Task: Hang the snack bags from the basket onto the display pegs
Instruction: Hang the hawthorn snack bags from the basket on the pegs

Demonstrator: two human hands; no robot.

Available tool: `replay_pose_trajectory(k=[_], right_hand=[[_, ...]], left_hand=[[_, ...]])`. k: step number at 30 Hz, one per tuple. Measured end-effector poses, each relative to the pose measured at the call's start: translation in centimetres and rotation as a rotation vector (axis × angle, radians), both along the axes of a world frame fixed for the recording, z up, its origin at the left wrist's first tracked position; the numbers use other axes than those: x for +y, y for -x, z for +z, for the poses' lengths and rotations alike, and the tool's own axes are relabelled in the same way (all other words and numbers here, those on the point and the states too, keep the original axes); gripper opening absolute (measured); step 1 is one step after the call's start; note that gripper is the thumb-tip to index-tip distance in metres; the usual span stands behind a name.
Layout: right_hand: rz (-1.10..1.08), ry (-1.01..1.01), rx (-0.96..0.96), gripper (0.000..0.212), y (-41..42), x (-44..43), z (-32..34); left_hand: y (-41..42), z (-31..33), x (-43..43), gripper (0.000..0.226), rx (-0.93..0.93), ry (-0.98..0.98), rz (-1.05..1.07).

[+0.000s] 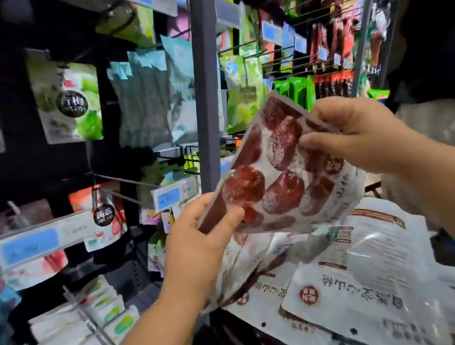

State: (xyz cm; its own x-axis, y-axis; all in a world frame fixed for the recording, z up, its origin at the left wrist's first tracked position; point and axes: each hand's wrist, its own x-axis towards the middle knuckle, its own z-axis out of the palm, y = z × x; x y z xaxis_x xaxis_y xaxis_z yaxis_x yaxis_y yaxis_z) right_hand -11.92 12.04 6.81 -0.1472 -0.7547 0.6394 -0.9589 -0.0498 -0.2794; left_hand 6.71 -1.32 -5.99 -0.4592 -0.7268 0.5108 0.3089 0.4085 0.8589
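I hold a snack bag [274, 177] printed with dark red fruit slices, tilted in front of the display. My left hand [200, 235] grips its lower left edge, thumb on the front. My right hand [362, 134] pinches its upper right edge. Below it lie several white snack bags [363, 276] of the same kind, heaped at the lower right; the basket under them is hidden. A bare display peg [124, 181] juts out at centre left, with a second one just below it.
A grey upright post [204, 87] stands just behind the held bag. Hanging snack bags [70, 98] and blue price tags [171, 197] fill the racks to the left and at the back. White packets [80, 321] hang at the lower left. A person in black [434, 23] stands at right.
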Motion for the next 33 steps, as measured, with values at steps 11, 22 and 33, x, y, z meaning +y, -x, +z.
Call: replay_pose_trajectory(k=[11,22,33], right_hand=[[-0.029,0.331,-0.516,0.017,-4.6,-1.6,-4.3],[-0.014,0.189,-0.851,0.059,-11.4,-6.2,-14.6],[-0.184,-0.018,-0.629,0.006,-8.4,-4.1,-14.2]], left_hand=[[-2.2,-3.9,1.8,0.095,0.146,-0.42,-0.461],[-10.2,-8.4,-1.2,0.082,0.067,-0.681,-0.673],[-15.0,-12.1,-4.2,0.093,-0.006,-0.63,-0.429]])
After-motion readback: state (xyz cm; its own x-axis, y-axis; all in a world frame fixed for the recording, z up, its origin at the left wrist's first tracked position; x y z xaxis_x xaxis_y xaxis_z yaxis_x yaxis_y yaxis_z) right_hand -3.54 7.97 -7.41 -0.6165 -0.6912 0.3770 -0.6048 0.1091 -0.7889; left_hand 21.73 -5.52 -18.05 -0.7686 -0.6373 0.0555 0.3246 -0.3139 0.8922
